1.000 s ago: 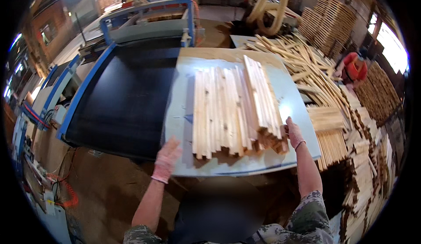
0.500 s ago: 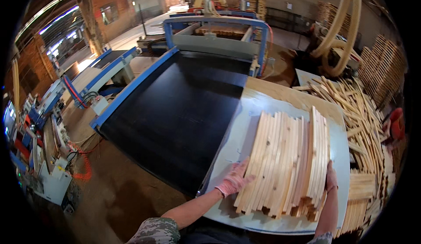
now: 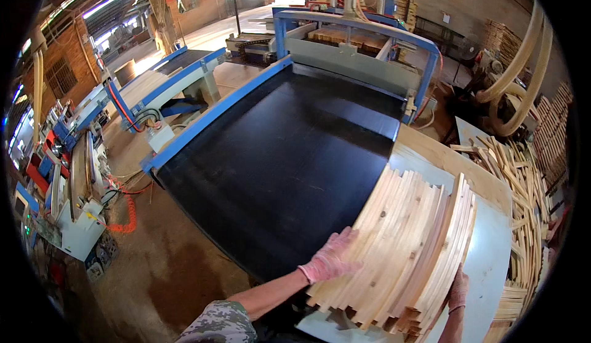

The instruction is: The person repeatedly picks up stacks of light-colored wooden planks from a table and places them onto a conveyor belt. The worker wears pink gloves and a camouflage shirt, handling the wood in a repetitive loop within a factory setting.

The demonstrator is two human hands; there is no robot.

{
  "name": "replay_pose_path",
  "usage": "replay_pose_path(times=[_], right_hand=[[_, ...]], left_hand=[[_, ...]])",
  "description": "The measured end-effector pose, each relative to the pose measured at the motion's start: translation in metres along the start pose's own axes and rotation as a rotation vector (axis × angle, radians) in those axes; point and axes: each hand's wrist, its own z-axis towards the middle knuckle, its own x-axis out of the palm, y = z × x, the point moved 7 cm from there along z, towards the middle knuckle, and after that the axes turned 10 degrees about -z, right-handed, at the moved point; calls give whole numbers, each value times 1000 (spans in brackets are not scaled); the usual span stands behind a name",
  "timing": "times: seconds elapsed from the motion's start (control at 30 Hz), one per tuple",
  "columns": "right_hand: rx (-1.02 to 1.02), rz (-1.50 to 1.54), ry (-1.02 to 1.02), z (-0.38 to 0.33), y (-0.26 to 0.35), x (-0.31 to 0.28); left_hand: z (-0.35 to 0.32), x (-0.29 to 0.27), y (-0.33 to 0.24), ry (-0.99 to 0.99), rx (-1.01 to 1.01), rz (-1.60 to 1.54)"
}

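Observation:
A broad row of pale wooden strips (image 3: 397, 235), laid side by side, lies between my two hands. My left hand (image 3: 332, 258), in a pinkish knit glove, presses its left side, fingers stretched toward the far end and thumb over the strips. Against the right side is my right hand (image 3: 458, 289), also gloved; its fingers are partly hidden by the wood. Together they hold the row from both sides. Under the strips is a light grey-blue board (image 3: 490, 238). The strips' left side reaches the edge of the wide black conveyor belt (image 3: 277, 177).
A blue frame (image 3: 360, 21) spans the belt's far end. To the right lie a heap of loose wooden sticks (image 3: 523, 201) and thick pale hoses (image 3: 517, 66). A second conveyor (image 3: 172, 84), a control box (image 3: 83, 238) and an orange coiled hose (image 3: 130, 217) are at left.
The row of strips has shifted left across the board to the belt's edge, with both hands still on its sides. The view has turned, so the belt sits farther right.

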Motion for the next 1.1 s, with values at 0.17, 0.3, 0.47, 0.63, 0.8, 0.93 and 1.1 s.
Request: replay_pose_path(times=[0.17, 0.3, 0.47, 0.63, 0.8, 0.93, 1.1], right_hand=[[-81, -58, 94, -59, 105, 129], [-97, -230, 125, -113, 198, 231], [-258, -136, 226, -168, 293, 370], [-270, -271, 255, -222, 390, 473], [-275, -286, 301, -247, 451, 545], [-231, -394, 273, -262, 485, 591], [-265, -323, 229, -273, 496, 591]], left_hand=[[-22, -132, 101, -25, 3, 227], [-47, -256, 153, -63, -26, 431], [-71, -391, 227, -141, -195, 582], [-88, -487, 287, -291, -362, 650], [-98, -532, 314, -283, -455, 637], [-87, -543, 331, -242, -400, 493], [-51, -524, 312, -147, -340, 430]])
